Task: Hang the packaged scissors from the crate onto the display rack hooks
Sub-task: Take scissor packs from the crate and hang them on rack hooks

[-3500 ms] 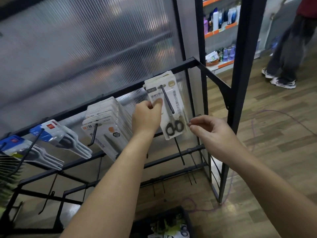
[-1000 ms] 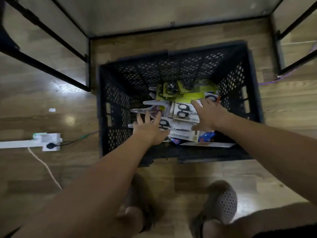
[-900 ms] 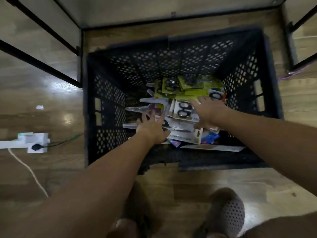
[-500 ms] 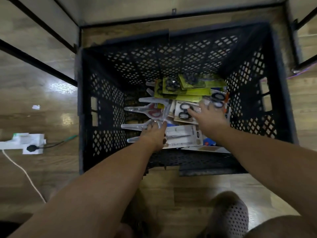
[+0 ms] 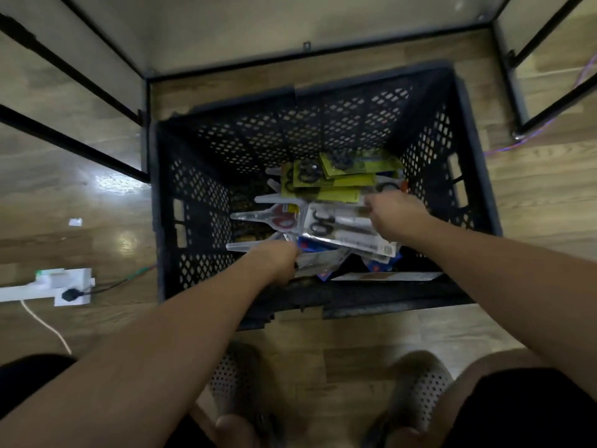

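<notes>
Down in crate (image 5: 468, 176), tight grips: left hand (image 5: 277, 260) on clear pack (image 5: 318, 261) edge, right hand (image 5: 397, 215) on white pack (image 5: 342, 227); room leftward.

Retail shop, black crate (image 5: 307, 124) of packaged scissors (image 5: 336, 221), metal display rack frame (image 5: 310, 54)

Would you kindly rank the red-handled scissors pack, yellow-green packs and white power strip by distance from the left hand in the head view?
1. Red-handled scissors pack, in the crate, just beyond the left hand.
2. Yellow-green packs, at the crate's far side.
3. White power strip, on the floor, left.
</notes>
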Demonstrator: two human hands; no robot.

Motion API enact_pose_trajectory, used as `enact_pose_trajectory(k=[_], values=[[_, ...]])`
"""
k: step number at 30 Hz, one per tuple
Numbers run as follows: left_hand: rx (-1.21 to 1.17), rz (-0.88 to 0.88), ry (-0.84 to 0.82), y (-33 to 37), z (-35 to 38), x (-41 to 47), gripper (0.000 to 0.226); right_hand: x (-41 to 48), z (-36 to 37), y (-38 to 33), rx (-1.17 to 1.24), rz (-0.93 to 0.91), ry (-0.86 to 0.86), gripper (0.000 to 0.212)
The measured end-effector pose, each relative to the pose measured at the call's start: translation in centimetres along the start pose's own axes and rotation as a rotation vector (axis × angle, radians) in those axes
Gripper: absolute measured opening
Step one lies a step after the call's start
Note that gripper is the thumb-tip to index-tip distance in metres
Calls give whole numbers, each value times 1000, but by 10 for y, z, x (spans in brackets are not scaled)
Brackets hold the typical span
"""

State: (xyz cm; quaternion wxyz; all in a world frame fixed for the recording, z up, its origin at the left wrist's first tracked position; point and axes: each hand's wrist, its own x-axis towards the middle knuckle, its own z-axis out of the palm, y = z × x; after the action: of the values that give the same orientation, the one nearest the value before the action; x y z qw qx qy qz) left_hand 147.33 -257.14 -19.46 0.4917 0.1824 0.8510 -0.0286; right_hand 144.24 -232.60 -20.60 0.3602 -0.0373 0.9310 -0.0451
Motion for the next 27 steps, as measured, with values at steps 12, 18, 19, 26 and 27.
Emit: enact_pose_trajectory(k=[12,18,19,26,27], values=[[-966,-200,393,-11,-88,-149,17,-107,-78,0,1171,43,-28,30],[-1289,-93,516,-3,-99,-156,20,-126,-116,-6,1292,-12,47,16],[-1325,-82,540,-3,-101,-158,21,-130,-118,-3,1315,-4,45,15],[-1563,65,442,6,-107,-174,23,-156,-128,4,1906,-160,17,29],[-1560,98,425,10,-108,-177,24,-156,-126,2,1907,-154,93,25]])
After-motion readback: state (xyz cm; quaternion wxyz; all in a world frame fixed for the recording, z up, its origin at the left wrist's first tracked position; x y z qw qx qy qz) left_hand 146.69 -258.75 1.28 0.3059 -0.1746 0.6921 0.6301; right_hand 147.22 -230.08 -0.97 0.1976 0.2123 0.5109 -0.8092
